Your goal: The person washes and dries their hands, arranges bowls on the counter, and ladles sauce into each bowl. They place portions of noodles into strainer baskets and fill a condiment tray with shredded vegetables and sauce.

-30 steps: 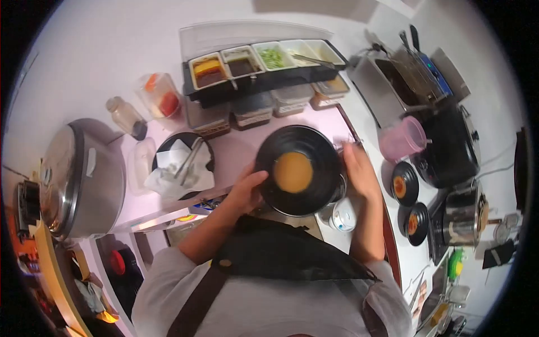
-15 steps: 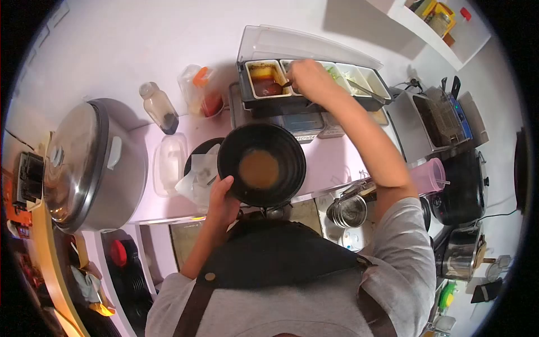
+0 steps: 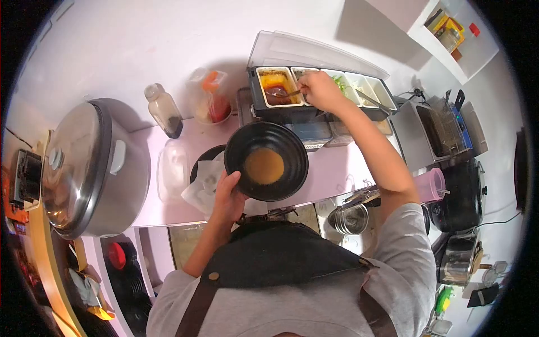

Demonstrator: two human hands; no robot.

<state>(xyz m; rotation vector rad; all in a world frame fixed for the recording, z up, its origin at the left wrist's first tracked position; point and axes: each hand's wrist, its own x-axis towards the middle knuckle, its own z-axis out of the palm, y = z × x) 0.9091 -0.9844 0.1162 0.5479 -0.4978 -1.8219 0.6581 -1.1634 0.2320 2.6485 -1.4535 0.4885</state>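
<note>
My left hand [image 3: 229,194] grips the lower left rim of a black bowl [image 3: 292,151], with the thumb over its edge. Brown liquid [image 3: 264,166] lies in the bottom of this bowl. Up at the condiment box [image 3: 286,114], my right hand [image 3: 321,90] is closed around the handle of a spoon [image 3: 293,94]. The spoon reaches left into the first white compartment, which holds red-orange oily sauce [image 3: 275,92]; its bowl end is hard to see there. Chopped green pieces [image 3: 339,83] show in a compartment to the right of my hand.
Left of the bowl are a clear plastic container [image 3: 173,171], a bottle with dark contents [image 3: 164,112] and a tub with red contents [image 3: 215,106]. A large steel cooker [image 3: 84,168] stands far left. To the right are a fryer [image 3: 435,132] and a pink cup [image 3: 429,184].
The spoon's handle now shows more clearly between my right hand and the sauce. The whole view has shifted slightly, and the bowl stays in my left hand.
</note>
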